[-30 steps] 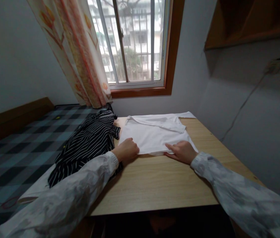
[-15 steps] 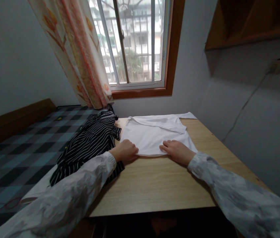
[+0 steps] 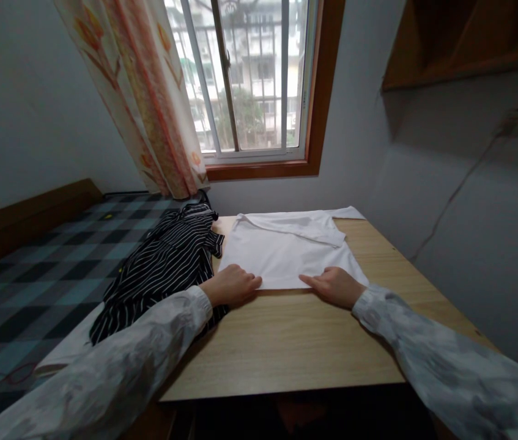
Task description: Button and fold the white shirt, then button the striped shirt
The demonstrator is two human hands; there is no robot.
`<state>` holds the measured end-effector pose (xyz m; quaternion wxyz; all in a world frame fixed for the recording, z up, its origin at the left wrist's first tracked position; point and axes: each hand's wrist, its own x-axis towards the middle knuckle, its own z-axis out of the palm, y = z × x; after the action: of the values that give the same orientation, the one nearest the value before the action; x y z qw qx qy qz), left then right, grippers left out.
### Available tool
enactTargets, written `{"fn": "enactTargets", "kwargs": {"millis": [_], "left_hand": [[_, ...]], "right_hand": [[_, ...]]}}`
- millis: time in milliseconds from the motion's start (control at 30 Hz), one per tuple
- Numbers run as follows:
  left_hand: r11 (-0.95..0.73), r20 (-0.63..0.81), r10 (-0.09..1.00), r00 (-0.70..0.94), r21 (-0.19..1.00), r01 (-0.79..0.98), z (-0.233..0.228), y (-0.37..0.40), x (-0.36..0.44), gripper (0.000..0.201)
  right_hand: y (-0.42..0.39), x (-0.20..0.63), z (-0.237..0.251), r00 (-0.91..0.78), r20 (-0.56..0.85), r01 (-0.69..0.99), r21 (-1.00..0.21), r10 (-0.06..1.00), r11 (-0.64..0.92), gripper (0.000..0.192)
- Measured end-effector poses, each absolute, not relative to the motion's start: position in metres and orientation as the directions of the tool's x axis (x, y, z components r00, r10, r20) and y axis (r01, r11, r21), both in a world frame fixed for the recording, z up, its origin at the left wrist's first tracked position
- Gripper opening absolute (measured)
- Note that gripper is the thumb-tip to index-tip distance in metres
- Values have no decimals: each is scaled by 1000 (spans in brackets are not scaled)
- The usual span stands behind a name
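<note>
A white shirt (image 3: 281,256) lies spread on the wooden table, its near hem toward me and a sleeve folded across its far part. My left hand (image 3: 234,285) is closed at the left of that hem, fingers curled and thumb side along the edge. At the hem's right part, my right hand (image 3: 336,286) pinches the cloth, with one finger pointing inward and the others curled. The hem runs straight between both hands. Left of the shirt lies a black garment with white stripes (image 3: 162,269), rumpled and partly beneath my left forearm.
The light wooden table (image 3: 295,348) ends in a near edge in front of me. A bed with a checked cover (image 3: 33,263) adjoins it on the left. Beyond stand a window (image 3: 259,79) and a flowered curtain (image 3: 144,91). A wooden shelf (image 3: 465,43) hangs at upper right.
My right hand has shifted slightly right and its fingers have curled in. My left hand has moved a little along the hem, which now looks straighter.
</note>
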<state>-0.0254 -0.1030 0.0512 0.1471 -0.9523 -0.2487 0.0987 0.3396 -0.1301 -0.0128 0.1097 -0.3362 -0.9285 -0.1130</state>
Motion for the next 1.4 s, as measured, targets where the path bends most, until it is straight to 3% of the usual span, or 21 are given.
{"fn": "enactTargets", "kwargs": {"millis": [133,333,433,533,600,733,900,1067,1200,1333,1400], "left_hand": [[-852,-86,493,866,-249,460,53,-110,-32,19],[-857,-146,515,845,-53,513,69,-117,-45,27],[-807,-82,586,806,24,589,77,-107,-38,37],[-746,161,661,733,39,665,77,-93,-18,36],[-744,270,651,710,42,667,68,-86,-2,40],[-776,175,625,761,33,630,37,-85,15,73],[-666,64,746,663,65,743,15,-90,-5,93],[-441,52,896,441,-12,897,17,-92,-35,82],[-277,120,951,285,-77,958,28,-92,-44,60],[-156,174,968,180,-142,977,40,-87,-43,50],[-91,145,983,113,-146,985,43,-83,-42,47]], "right_hand": [[-138,353,-5,-838,248,527,130,487,840,45],[-156,389,-4,-847,273,473,-3,456,881,42],[-158,388,3,-764,336,553,-99,551,828,31],[-144,366,18,-573,438,687,-203,692,698,29],[-129,344,23,-515,476,701,-244,713,670,37],[-103,315,7,-530,424,737,-199,734,646,65],[-102,338,-33,-466,274,838,-170,841,519,77],[-107,393,-44,-359,243,904,-148,901,400,76],[-104,416,-44,-275,294,937,-133,916,324,71],[-101,423,-39,-52,418,981,-147,907,124,62],[-101,426,-35,64,411,983,-182,909,13,54]]}}
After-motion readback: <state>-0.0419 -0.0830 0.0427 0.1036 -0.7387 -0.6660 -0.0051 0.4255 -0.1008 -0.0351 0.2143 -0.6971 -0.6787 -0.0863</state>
